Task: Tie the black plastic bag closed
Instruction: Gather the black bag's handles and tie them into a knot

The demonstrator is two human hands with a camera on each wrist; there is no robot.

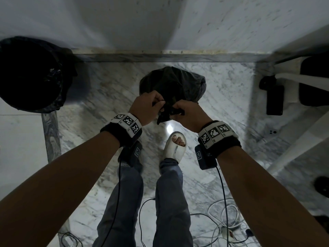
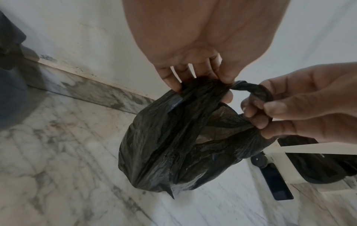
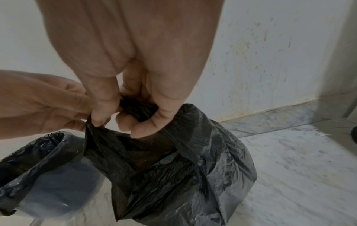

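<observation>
A full black plastic bag (image 1: pixel 176 84) hangs above the marble floor, held up by both hands. My left hand (image 1: pixel 151 106) pinches one gathered flap of the bag's top (image 2: pixel 203 90) between thumb and fingers. My right hand (image 1: pixel 187 113) grips the other twisted flap (image 2: pixel 257 91), wound round its fingers. In the right wrist view the right hand's fingers (image 3: pixel 142 122) curl round a black strip of the bag (image 3: pixel 173 175), with the left hand (image 3: pixel 48 104) close beside. The bag's mouth still gapes a little between the two flaps.
A black-lined bin (image 1: pixel 30 73) stands at the left by the wall. At the right are a white frame with a black caster (image 1: pixel 267 82) and a dark bag (image 1: pixel 315 81). Cables (image 1: pixel 222 227) lie on the floor near my feet (image 1: pixel 175 147).
</observation>
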